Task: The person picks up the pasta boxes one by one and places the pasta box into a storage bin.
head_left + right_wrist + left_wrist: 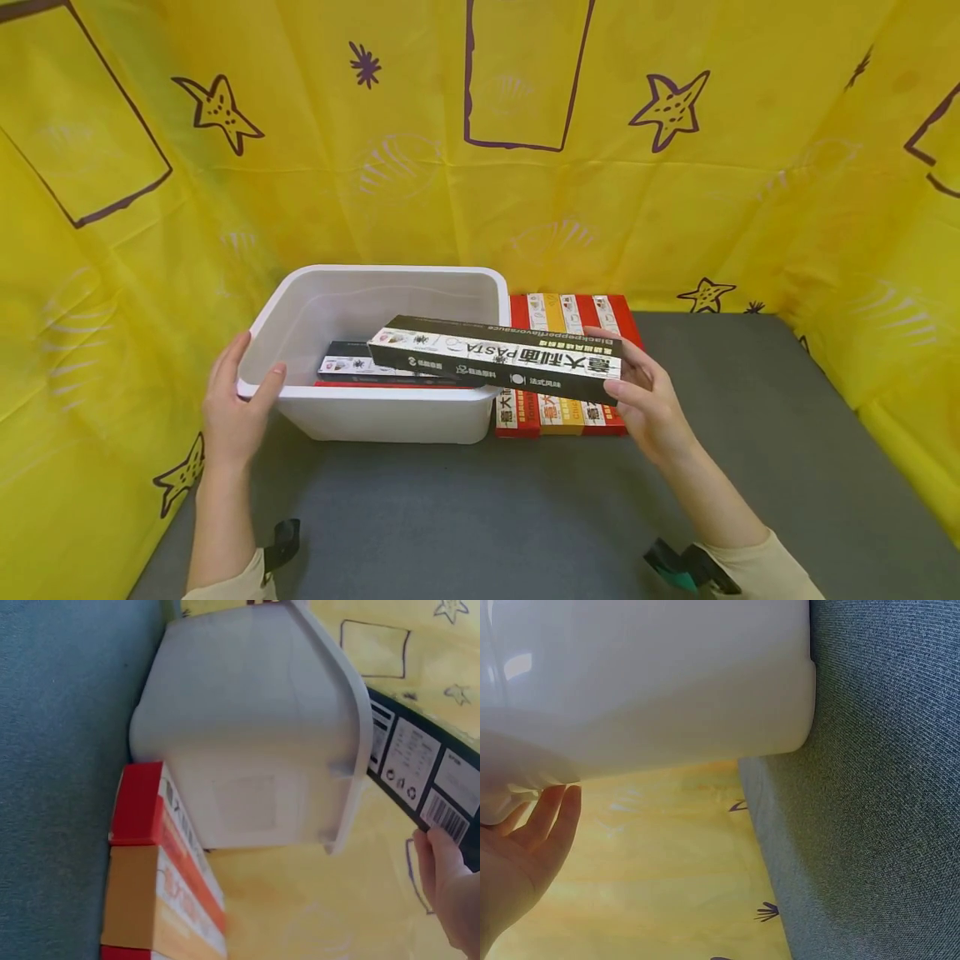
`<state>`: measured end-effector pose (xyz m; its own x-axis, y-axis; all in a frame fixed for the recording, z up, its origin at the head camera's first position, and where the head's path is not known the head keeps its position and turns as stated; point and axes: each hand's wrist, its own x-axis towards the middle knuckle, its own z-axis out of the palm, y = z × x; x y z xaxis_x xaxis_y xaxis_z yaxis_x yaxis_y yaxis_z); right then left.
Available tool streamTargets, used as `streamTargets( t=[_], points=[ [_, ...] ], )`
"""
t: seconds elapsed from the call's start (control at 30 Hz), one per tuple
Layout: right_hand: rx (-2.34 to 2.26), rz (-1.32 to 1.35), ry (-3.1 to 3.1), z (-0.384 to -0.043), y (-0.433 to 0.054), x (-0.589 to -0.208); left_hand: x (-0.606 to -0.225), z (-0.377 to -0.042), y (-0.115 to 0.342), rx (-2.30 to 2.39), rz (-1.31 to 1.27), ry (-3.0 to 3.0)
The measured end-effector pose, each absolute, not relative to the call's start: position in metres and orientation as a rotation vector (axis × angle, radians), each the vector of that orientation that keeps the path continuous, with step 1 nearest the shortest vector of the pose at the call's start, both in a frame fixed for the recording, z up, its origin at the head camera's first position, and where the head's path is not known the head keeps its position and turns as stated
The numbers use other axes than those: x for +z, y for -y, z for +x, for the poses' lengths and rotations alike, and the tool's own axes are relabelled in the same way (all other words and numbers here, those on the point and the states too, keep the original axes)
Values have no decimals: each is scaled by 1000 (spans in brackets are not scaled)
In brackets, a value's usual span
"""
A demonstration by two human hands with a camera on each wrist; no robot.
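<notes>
My right hand (pixel 651 402) grips one end of a long black pasta box (pixel 495 357), whose other end reaches over the white plastic bin (pixel 397 417). In the right wrist view the barcode side of that pasta box (pixel 412 761) shows, with the thumb and a finger at its edge. The left hand (pixel 238 398) holds the bin's near left corner, thumb over the rim; the left wrist view has its fingers (pixel 564 814) under the rim. Inside the bin lies another black pasta box (pixel 352 365), with a strip of red packaging beside it, partly hidden by the front wall.
Several red and yellow pasta boxes (pixel 558 421) lie side by side against the bin's right side, partly covered by the held box. A dark grey cloth (pixel 450 517) covers the table. Yellow printed curtains (pixel 420 208) hang behind and at both sides.
</notes>
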<state>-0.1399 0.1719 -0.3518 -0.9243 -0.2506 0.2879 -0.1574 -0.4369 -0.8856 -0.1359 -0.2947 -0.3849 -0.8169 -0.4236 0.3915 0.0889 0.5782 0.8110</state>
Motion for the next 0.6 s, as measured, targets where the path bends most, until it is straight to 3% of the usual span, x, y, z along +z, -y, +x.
streamTargets(
  t=[0.33, 0.6],
  points=[
    [-2430, -630, -1701, -157, -158, -346, -384, -134, 294, -1192, 269, 2249],
    [-2456, -499, -1730, -168, -151, -345, -383, -135, 293, -1190, 268, 2259]
  ],
)
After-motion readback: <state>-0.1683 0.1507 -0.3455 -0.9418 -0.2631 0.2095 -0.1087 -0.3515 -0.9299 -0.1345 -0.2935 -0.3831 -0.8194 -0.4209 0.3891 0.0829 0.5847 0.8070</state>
